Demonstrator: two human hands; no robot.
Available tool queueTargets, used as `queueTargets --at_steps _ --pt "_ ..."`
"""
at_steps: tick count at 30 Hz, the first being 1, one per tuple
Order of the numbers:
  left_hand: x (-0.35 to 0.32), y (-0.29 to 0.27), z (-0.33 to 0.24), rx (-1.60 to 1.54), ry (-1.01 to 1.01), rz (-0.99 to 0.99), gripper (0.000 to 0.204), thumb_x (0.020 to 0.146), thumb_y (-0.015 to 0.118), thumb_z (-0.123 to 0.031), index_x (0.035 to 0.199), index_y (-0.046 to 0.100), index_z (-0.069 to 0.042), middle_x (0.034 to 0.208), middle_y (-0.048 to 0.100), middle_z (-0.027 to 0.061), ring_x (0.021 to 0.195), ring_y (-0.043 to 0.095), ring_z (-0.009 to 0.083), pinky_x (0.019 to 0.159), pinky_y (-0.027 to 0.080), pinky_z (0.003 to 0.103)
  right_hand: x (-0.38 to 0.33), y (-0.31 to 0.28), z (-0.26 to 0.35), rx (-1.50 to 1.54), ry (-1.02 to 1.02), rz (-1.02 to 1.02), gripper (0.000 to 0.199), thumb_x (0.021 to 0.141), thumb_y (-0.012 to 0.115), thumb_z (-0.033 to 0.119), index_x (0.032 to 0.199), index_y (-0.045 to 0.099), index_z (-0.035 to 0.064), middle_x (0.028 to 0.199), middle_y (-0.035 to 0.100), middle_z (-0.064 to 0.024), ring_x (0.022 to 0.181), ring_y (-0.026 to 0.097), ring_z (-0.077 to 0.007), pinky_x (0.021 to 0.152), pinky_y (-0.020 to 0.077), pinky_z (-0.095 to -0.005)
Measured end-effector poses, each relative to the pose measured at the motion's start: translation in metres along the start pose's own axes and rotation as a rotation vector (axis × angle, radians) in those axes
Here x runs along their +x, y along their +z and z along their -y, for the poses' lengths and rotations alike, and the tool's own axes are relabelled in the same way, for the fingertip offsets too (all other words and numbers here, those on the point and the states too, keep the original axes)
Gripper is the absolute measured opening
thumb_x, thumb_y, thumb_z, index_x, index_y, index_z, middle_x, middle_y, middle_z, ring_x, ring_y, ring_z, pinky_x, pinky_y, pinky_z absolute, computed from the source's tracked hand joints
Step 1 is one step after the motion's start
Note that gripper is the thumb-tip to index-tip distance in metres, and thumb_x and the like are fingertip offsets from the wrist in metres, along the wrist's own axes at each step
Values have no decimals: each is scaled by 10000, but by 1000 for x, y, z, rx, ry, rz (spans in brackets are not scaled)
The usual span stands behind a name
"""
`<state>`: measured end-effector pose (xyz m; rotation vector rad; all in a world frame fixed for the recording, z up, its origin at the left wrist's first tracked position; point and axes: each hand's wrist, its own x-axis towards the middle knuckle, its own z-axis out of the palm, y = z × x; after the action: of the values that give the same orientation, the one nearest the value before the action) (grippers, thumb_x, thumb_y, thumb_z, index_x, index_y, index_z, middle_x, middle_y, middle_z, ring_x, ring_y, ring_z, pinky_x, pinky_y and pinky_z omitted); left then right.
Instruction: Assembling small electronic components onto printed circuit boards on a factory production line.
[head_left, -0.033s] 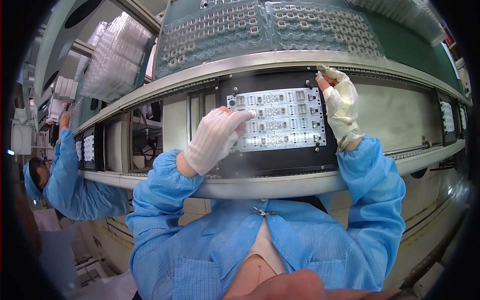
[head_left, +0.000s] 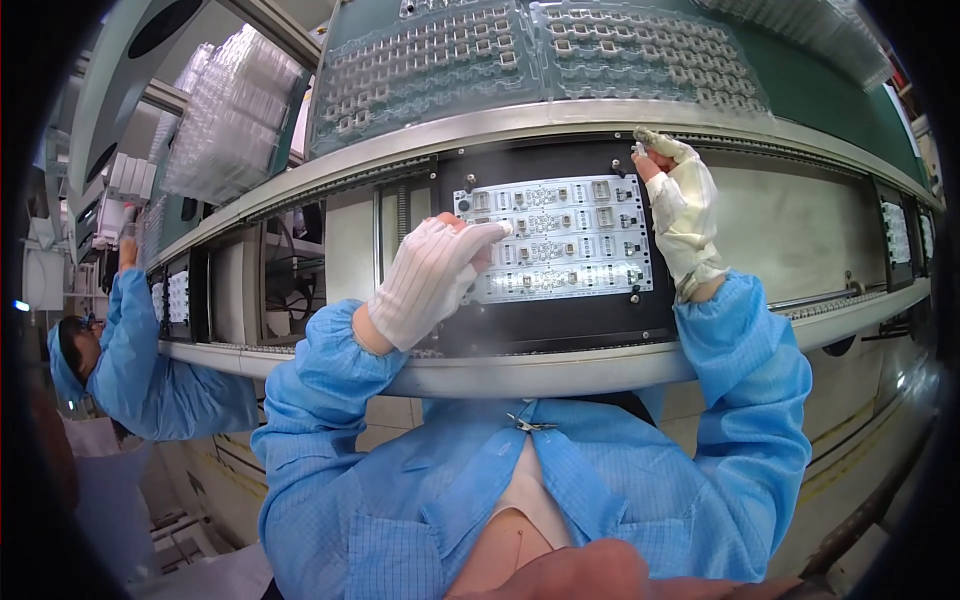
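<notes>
A white circuit board panel (head_left: 560,235) with rows of small parts lies in a black carrier (head_left: 560,315) on the conveyor line in front of me. My left hand (head_left: 430,275), in a white glove, rests flat on the board's left part, fingertips touching its upper left rows. My right hand (head_left: 682,210), also gloved, reaches up to the carrier's top right corner. Its fingertips are pinched together there; whether anything is between them does not show. Both sleeves are blue.
Clear plastic trays (head_left: 430,70) of small parts slope down above the line, and more trays are stacked (head_left: 230,110) at upper left. A co-worker in a blue coat (head_left: 150,370) works at the left. Further boards (head_left: 895,235) sit along the metal rail (head_left: 560,370).
</notes>
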<state>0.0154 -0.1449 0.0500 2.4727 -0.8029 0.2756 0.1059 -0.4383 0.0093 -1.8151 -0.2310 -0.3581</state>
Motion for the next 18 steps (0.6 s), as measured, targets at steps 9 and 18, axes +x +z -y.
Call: queueTargets --at_steps 9,18 --pt "8 -6 -2 144 98 99 392 758 665 -10 1139 637 -97 797 644 82 799 629 292 743 495 390 -2 5 12 -22 73 15 312 939 706 176 1184 647 -9 1020 653 -57 911 597 -123 820 498 -263" --pt "7 1 -13 379 179 54 356 791 670 -76 1143 621 -105 765 631 55 744 629 264 704 498 375 0 2 17 -11 105 62 311 902 725 145 1177 682 6 959 673 -45 858 606 -113 794 506 -268"
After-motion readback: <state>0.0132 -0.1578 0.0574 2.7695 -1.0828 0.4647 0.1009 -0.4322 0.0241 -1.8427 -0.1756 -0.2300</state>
